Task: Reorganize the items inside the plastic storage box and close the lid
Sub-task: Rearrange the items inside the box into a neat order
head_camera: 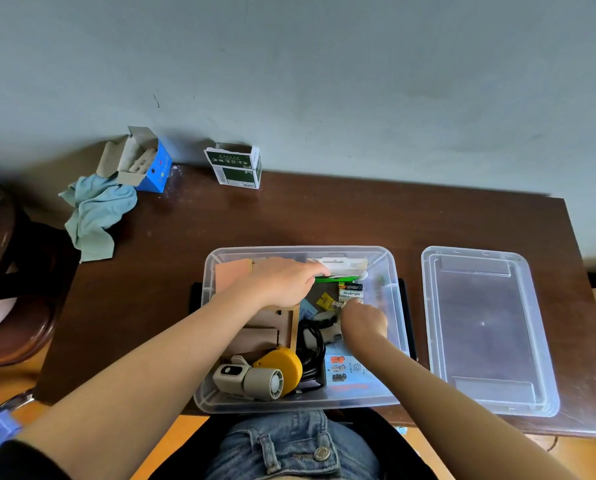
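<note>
A clear plastic storage box (pixel 207 341) stands open at the table's front edge, and its clear lid (pixel 483 327) lies flat to the right of it. My left hand (pixel 282 282) reaches palm down across the back of the box, fingers stretched toward a white packet (pixel 345 265) and a green item (pixel 327 278). My right hand (pixel 364 320) dips into the right half, its fingertips at a Heybright battery pack (pixel 351 292); its curled fingers hide any hold. A yellow round tape measure (pixel 282 363), a grey mini fan (pixel 251 379), a black cable (pixel 310 348) and wooden pieces (pixel 265 330) fill the box.
At the back of the dark wooden table (pixel 324 216) stand a green-and-white carton (pixel 236 169) and an opened blue carton (pixel 144 162), with a light blue cloth (pixel 94 216) beside it. A dark wooden chair (pixel 9 271) is at the left. The wall rises just behind the table.
</note>
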A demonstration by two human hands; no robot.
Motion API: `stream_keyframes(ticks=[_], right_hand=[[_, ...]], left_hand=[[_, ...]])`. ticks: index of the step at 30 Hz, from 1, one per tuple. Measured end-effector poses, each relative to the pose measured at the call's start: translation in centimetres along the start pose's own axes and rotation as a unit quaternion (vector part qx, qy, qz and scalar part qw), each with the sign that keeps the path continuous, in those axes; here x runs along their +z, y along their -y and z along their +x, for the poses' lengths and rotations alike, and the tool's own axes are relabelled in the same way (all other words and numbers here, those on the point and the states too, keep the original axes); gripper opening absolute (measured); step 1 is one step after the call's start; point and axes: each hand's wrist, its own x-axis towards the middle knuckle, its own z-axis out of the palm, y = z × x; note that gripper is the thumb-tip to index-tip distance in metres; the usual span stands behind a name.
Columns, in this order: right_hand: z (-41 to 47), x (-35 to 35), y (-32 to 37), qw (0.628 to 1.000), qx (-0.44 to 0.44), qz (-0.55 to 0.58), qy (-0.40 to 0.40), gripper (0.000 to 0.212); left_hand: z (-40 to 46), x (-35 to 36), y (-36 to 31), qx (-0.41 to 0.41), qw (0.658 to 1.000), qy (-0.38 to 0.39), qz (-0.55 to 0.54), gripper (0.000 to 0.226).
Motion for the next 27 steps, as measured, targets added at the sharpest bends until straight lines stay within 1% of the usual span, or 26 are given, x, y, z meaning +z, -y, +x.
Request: stream_keyframes(ticks=[3, 7, 11, 14, 15, 17, 20, 21, 24, 27], right_hand=[[-0.1, -0.1, 0.0, 0.999, 0.000, -0.041, 0.000, 0.038], [-0.3, -0.4, -0.2, 0.998, -0.017, -0.063, -0.002, 0.038], [-0.4, -0.5, -0.5, 0.999, -0.022, -0.004, -0.038, 0.048], [-0.4, -0.4, -0.7, 0.997, -0.056, 0.021, -0.054, 0.053], [-0.4, -0.4, -0.7, 0.996, -0.062, 0.024, -0.060, 0.054], [-0.4, -0.4, -0.7, 0.995, -0.064, 0.035, -0.073, 0.053], [-0.4, -0.4, -0.6, 0.994, -0.060, 0.055, -0.075, 0.044], [-0.4, -0.4, -0.6, 0.994, -0.059, 0.061, -0.074, 0.042], [-0.3, -0.1, -0.6, 0.992, -0.050, 0.084, -0.075, 0.038], [-0.3, 0.1, -0.5, 0.992, -0.038, 0.098, -0.071, 0.035]], left_hand=[[0.1, 0.0, -0.1, 0.002, 1.000, 0.001, -0.002, 0.041], [0.3, 0.1, 0.0, -0.002, 1.000, 0.020, -0.012, 0.041], [0.6, -0.1, -0.8, 0.005, 0.998, 0.052, -0.020, 0.042], [0.8, -0.6, -1.6, 0.005, 0.999, 0.039, 0.022, 0.046], [1.0, -0.8, -2.0, 0.008, 0.998, 0.048, 0.037, 0.046], [1.5, -0.6, -3.1, 0.014, 0.993, 0.106, 0.052, 0.040], [2.4, 0.5, -5.2, 0.013, 0.968, 0.225, 0.115, 0.017], [2.8, 0.9, -5.7, 0.011, 0.960, 0.244, 0.136, 0.016], [4.0, 2.0, -5.8, 0.009, 0.948, 0.270, 0.166, 0.022], [4.8, 2.5, -5.2, -0.007, 0.934, 0.307, 0.182, 0.013]])
